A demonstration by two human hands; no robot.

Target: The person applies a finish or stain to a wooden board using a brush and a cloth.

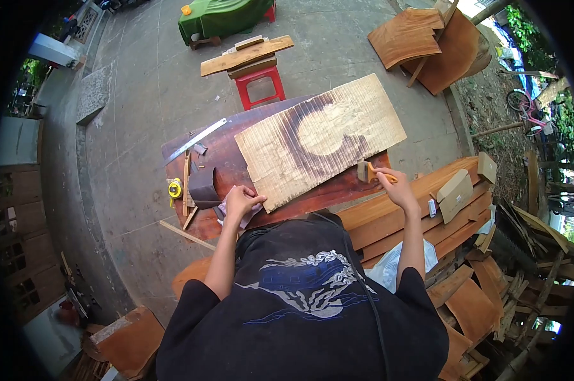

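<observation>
A pale wooden board (325,136) with dark scorched streaks around a light curved patch lies tilted across a reddish-brown table (312,202). My left hand (241,202) is at the board's lower left corner, its thumb and fingers closed on the edge. A crumpled cloth (226,214) lies just beneath that hand. In my right hand (398,189) is the orange handle of a flat brush (367,172), whose bristle end points left near the board's lower right edge.
On the table's left are a metal ruler (195,143), a yellow tape measure (174,188) and a dark curved sheet (202,188). Beyond stands a red stool (260,87) bearing planks. Long boards (414,200) and a clear plastic bag (388,270) lie at the right.
</observation>
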